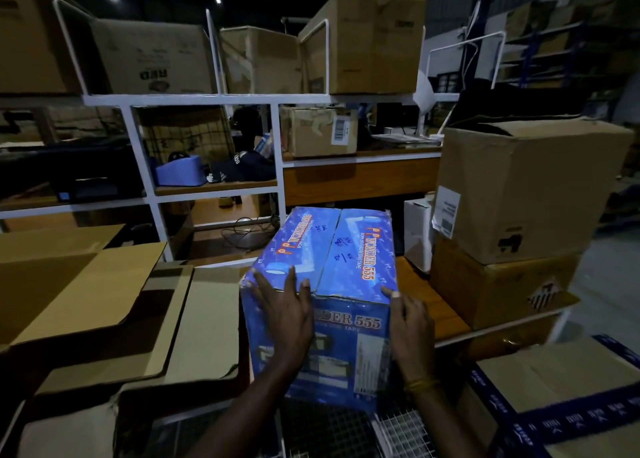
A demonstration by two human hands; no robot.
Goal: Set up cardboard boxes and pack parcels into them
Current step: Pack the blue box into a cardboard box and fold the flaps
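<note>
Blue carton (325,284), flaps closed, upright on wooden counter's near edge.
Left hand (289,314) flat, fingers spread over top front edge; right hand (410,329) pressed against right front corner, fingers straight; brown boxes (519,222) stacked alongside, right.

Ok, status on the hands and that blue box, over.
Both hands on the blue box: left hand flat on its near face, right hand at the right corner. Box closed. Flattened cardboard lies left, stacked brown boxes right.
</note>
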